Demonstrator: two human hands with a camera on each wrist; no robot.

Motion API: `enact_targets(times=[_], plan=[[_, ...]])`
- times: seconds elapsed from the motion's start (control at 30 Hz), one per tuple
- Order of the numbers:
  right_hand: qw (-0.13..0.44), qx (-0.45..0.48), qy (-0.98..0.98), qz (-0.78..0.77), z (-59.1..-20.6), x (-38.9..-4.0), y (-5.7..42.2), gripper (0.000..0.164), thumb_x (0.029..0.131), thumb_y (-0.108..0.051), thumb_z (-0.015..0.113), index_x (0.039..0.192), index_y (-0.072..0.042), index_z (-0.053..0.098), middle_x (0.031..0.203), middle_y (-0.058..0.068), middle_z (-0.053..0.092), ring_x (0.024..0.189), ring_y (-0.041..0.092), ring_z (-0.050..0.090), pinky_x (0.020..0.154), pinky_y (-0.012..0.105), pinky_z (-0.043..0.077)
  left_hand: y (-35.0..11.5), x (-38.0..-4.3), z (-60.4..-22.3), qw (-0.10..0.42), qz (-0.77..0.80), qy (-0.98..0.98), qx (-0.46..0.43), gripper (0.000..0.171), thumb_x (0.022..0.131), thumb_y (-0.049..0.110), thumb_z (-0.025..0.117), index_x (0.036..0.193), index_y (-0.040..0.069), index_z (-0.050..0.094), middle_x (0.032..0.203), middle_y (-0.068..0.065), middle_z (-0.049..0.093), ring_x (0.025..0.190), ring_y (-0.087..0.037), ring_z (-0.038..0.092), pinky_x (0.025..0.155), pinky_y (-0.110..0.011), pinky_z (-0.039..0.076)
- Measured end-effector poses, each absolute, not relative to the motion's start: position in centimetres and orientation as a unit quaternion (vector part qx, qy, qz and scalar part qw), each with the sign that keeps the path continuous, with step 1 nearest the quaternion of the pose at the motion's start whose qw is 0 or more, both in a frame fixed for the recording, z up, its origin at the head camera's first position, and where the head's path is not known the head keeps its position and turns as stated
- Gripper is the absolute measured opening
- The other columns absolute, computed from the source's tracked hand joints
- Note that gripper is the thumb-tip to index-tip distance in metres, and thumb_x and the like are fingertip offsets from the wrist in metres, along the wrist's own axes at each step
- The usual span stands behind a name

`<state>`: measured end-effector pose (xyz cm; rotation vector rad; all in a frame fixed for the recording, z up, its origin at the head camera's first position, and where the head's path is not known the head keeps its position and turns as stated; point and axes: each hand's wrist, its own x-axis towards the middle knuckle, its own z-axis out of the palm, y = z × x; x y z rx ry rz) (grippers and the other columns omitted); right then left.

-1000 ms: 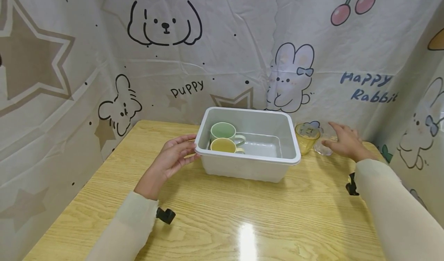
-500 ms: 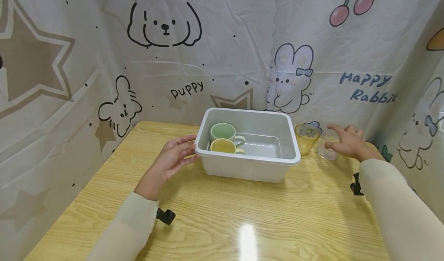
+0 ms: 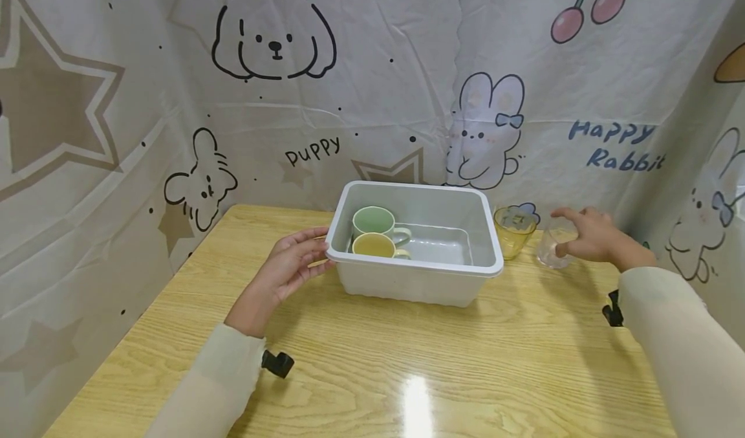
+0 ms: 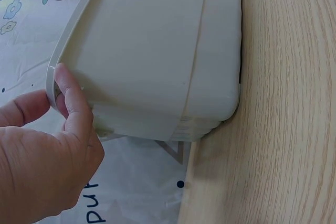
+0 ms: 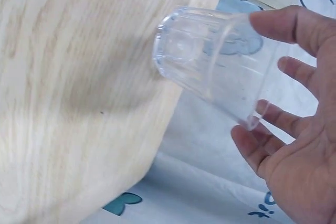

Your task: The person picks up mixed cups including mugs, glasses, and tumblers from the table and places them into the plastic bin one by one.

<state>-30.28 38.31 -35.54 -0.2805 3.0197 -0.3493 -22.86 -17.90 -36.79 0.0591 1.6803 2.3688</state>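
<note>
Left forearm (image 3: 204,386) slanting up from lower left, left hand (image 3: 284,266) pinching the rim of the pale bin (image 3: 407,284) mid-frame, clear glass (image 3: 550,254) at mid-right, right hand (image 3: 599,236) widely curved, thumb and fingertips holding the glass's rim, right forearm (image 3: 678,341) from lower right

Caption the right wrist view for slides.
Right hand grips a clear cup at its open end, table at frame left.

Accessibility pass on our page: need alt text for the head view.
A person's right hand holds a clear cup near a yellow cup; the left hand grips a pale bin on a wood-grain table, with a green mug and yellow mug inside.
</note>
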Motion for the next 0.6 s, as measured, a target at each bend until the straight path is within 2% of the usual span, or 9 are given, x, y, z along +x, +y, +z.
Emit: enact_targets(times=[0.13,0.3,0.6], plan=[[0.046,-0.108,0.988,-0.101,-35.0,-30.2,38.6,0.079,0.083,-0.029,0.079,0.147,-0.001,0.042,0.136,0.046,0.036,0.12,0.065,0.034,0.088,0.082,0.039,-17.9,-22.8,-36.8,0.121,0.813,0.57,0.023,0.046,0.101,-0.002,0.056,0.145,-0.005,0.043,0.139,-0.021,0.051,0.098,-0.017,0.063,0.09,-0.033,0.06],[0.035,-0.126,0.988,-0.078,-34.3,-30.0,38.9,0.08,0.081,-0.031,0.082,0.145,0.001,0.046,0.131,0.044,0.046,0.116,0.062,0.045,0.087,0.079,0.043,-17.8,-22.9,-36.8,0.121,0.813,0.569,0.021,0.046,0.101,-0.001,0.056,0.145,-0.005,0.044,0.137,-0.019,0.053,0.098,-0.018,0.064,0.089,-0.033,0.061],[0.048,-0.11,0.99,-0.079,-32.6,-29.3,38.5,0.083,0.079,-0.029,0.082,0.147,0.0,0.044,0.135,0.046,0.038,0.117,0.065,0.038,0.087,0.082,0.041,-17.9,-22.9,-36.8,0.12,0.816,0.565,0.02,0.047,0.1,-0.001,0.057,0.146,-0.005,0.043,0.129,-0.013,0.058,0.097,-0.018,0.064,0.088,-0.033,0.061]])
